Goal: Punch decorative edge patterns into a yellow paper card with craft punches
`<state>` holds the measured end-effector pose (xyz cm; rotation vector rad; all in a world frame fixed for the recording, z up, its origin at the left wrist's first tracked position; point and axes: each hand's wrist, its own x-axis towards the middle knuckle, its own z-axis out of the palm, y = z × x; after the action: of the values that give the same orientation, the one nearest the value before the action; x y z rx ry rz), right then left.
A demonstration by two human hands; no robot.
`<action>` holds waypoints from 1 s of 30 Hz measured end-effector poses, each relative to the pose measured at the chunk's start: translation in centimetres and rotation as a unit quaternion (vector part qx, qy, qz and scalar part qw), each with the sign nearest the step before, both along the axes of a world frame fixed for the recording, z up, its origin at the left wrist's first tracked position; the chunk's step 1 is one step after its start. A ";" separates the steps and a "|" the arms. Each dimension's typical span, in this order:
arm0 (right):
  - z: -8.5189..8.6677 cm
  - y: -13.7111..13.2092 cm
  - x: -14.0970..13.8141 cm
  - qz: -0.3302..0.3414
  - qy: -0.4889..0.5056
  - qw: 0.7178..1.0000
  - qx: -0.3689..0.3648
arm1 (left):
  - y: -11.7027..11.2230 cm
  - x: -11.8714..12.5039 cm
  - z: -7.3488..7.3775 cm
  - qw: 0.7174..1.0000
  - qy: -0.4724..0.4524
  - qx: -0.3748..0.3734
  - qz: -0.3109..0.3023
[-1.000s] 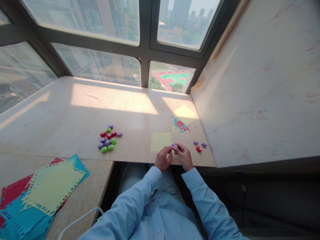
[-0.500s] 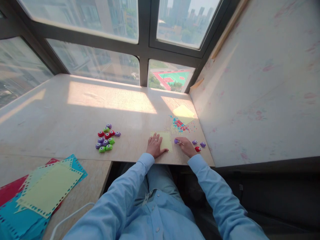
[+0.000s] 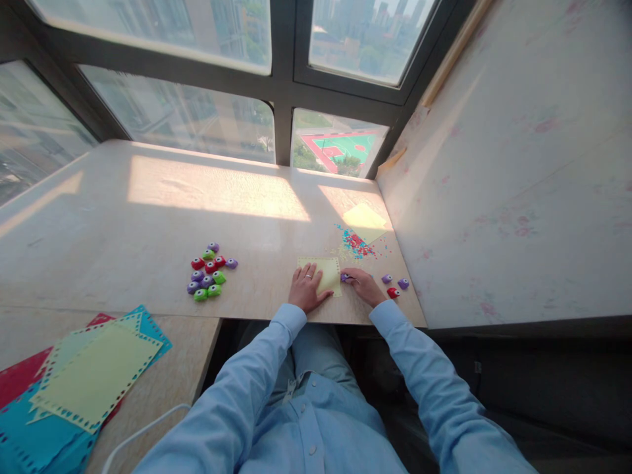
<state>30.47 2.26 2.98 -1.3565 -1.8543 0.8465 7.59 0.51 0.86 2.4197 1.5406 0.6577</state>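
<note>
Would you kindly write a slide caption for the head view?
Left hand flat on a yellow sheet, right hand holding a purple punch beside it.

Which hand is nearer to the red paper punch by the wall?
Right. The right hand is just left of the red paper punch; the left hand is farther left, on the yellow sheet.

This appears to be a room in a home, high up in a building. A faded floral pattern covers the side wall point(image 3: 523, 164), and a pale wood-grain surface point(image 3: 261, 257) runs like a sill beneath dark-framed windows point(image 3: 182, 112). Outside, a basketball court point(image 3: 340, 149) lies well below. Craft punches point(image 3: 214, 289) and punched paper sheets point(image 3: 101, 372) suggest a hobby corner.
</note>
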 end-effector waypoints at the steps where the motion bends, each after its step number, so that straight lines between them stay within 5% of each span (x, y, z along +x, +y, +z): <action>1: 0.1 0.0 -0.1 -0.003 0.012 1.000 -0.003 | 0.0 0.0 0.0 1.000 0.001 0.000 0.001; 17: 0.4 -0.7 0.1 0.001 0.064 0.998 -0.024 | -0.1 -0.1 0.0 1.000 0.009 -0.004 0.001; 30: -0.7 -0.4 -0.4 0.017 -0.017 0.998 0.055 | -0.2 -0.1 0.4 1.000 0.024 -0.014 -0.003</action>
<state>30.03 1.87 2.28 -1.2824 -1.9262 0.7304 7.48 0.31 1.24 2.4356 1.5480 0.5772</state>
